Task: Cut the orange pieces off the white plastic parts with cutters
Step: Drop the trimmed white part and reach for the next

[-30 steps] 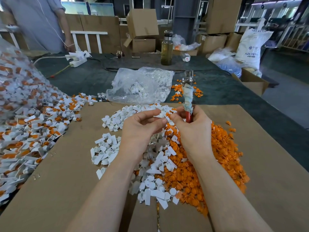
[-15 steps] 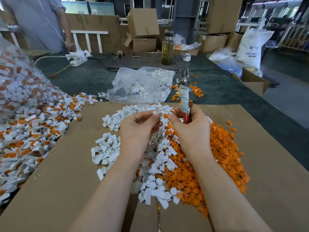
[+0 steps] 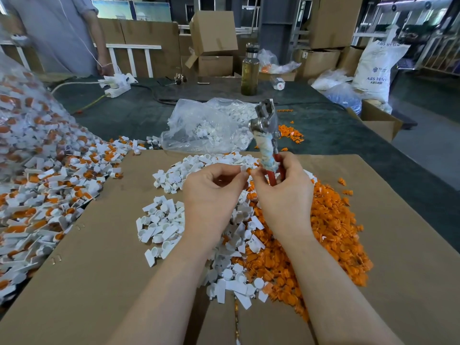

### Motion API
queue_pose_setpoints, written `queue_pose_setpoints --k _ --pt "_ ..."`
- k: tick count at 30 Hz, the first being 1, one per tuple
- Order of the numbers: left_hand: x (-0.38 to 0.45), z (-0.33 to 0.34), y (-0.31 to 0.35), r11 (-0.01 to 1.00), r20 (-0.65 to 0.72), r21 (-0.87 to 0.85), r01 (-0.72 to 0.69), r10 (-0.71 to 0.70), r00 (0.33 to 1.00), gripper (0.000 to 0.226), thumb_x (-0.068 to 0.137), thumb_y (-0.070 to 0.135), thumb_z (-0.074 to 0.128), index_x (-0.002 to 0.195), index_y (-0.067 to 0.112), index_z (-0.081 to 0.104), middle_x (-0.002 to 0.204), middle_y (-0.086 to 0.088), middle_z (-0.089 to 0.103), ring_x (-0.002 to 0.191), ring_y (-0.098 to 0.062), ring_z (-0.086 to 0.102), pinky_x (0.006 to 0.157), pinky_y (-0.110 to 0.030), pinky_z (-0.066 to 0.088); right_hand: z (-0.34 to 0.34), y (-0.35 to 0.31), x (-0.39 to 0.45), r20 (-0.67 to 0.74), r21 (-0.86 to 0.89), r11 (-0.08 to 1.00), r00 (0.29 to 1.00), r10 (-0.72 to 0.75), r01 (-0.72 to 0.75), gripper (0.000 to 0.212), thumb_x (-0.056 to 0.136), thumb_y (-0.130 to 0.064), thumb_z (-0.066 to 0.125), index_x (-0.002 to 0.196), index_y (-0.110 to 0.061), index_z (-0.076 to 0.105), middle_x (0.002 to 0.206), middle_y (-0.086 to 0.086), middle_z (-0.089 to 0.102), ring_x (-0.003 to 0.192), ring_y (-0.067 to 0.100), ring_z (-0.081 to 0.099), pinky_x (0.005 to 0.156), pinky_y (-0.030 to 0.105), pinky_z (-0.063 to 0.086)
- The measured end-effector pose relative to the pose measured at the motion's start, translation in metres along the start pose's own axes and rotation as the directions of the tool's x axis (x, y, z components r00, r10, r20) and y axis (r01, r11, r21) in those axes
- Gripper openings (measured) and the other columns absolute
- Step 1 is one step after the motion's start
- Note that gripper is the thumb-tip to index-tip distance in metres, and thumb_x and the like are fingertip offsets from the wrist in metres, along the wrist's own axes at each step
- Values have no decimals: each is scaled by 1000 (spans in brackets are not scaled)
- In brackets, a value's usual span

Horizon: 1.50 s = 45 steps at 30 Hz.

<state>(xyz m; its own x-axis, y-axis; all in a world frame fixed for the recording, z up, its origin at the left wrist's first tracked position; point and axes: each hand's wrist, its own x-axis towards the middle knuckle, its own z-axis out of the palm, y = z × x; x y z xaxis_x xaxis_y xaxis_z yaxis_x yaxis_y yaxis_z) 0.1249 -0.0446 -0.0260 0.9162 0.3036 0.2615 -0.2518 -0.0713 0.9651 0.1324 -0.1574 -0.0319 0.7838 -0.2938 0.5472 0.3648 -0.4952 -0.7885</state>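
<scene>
Two hands up over the sorted heap, both busy. Left hand pinches a small white part with an orange piece on its end between thumb and fingertips. Right hand is wrapped round the red handles of the cutters, jaws pointing up and away, clear of the part; right fingertips also touch the part's orange end.

Change over the last second: both hands have lifted slightly off the heap and the cutters have tilted more to the right. The part now sits at the fingertips between the two hands. Read: a new piece is being lined up, no cut yet, since the blades are nowhere near it. Next move likely needs the tool swung down or the part fed up to the jaws.

The part: tiny, white body, orange tip barely visible, mostly hidden by fingers. Can't tell its orientation.

Landmark is the cardboard sheet. On it, under the hands: white cut parts on its left-centre, orange offcuts on its right-centre, the two piles touching. Off its left edge: big spill of uncut white-and-orange parts. Beyond its far edge: clear plastic bag of white parts, then a bottle, with cartons behind.
</scene>
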Motion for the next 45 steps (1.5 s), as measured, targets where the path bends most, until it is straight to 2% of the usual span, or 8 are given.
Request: queue_pose_setpoints --k 10,14,17,22,29,34,42,45 --pt "-4 2 2 982 0 124 -142 143 990 29 80 16 81 74 41 70 71 19 72 69 2 69 65 -10 52 2 0 -1 10 -17 999 1000 29 -29 26 83 -27 74 94 -36 52 77 -19 61 77 -6 58 56 11 44" --pt "-3 0 1 970 42 155 -190 185 982 26 80 13 80 77 38 72 73 19 73 71 3 69 67 -9 53 -1 2 1 36 -6 999 999 35 -35 22 84 -24 73 95 -33 56 75 -18 61 70 -8 57 57 9 43" --pt "-2 -2 1 958 62 171 -228 221 973 36 80 9 80 74 43 68 70 31 68 70 6 68 65 -5 49 -2 1 2 48 0 999 998 37 -37 22 84 -23 72 94 -33 55 74 -16 60 68 -6 56 56 9 43" --pt "-2 -4 -1 928 98 220 -301 286 953 43 80 9 79 73 48 65 70 34 66 72 6 68 68 -6 50 -3 -1 2 61 -11 999 997 43 -42 23 84 -25 73 94 -34 54 79 -15 64 74 -5 59 55 11 44" --pt "-1 -1 -4 973 34 131 -189 186 982 25 81 13 79 78 37 73 73 20 73 71 2 70 66 -8 51 -1 -4 1 67 51 994 994 90 -94 24 84 -27 74 94 -37 55 82 -19 65 80 -6 63 64 9 46" --pt "0 -1 -5 987 -7 92 -130 131 991 16 81 15 79 80 31 75 73 13 74 71 -5 72 68 -17 56 -1 -4 1 81 82 993 994 73 -80 12 88 -23 70 96 -26 62 75 -16 62 70 -8 58 58 6 42" --pt "0 -1 -5 993 -57 84 -84 89 994 14 78 21 83 76 31 74 69 14 73 66 -5 70 63 -18 56 -2 -4 3 155 123 988 985 76 -95 13 90 -16 67 100 -22 64 78 -14 65 68 -2 59 57 11 42" --pt "3 -3 -5 999 -56 16 -35 35 998 7 82 18 80 80 21 74 69 6 74 67 -8 72 65 -22 58 -5 -8 4 218 182 975 972 85 -126 15 89 -9 62 97 -22 65 79 -12 68 62 -2 59 53 11 42"
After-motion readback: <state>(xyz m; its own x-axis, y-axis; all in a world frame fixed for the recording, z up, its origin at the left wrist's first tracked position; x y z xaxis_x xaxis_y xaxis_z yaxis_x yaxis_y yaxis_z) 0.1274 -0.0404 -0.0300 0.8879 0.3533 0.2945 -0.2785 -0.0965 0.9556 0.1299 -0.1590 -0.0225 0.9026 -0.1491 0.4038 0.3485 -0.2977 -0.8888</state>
